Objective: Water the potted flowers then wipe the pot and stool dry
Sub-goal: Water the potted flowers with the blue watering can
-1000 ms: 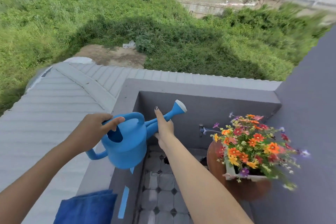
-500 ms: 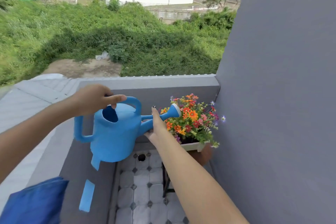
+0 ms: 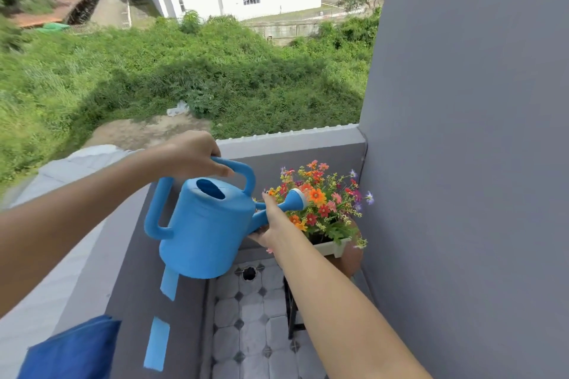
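Note:
A blue watering can [image 3: 206, 224] hangs in the air over the balcony's inner wall. My left hand [image 3: 191, 155] grips its top handle. My right hand [image 3: 272, 218] holds the spout from below, near the white rose at its tip. That tip sits right in front of the orange, red and purple flowers [image 3: 323, 203]. They grow in a white pot [image 3: 332, 248] on a brown round stool [image 3: 351, 258] with black legs, in the corner against the grey wall. No water shows at the spout.
A blue cloth [image 3: 74, 351] lies on the parapet ledge [image 3: 129, 280] at bottom left. Blue tape strips [image 3: 157, 343] are stuck to the ledge. The tiled balcony floor [image 3: 249, 332] has a drain hole. A tall grey wall [image 3: 477, 163] closes the right side.
The watering can has moved right and closer to the flowers, its spout tip now level with the blooms. My view has swung right toward the corner.

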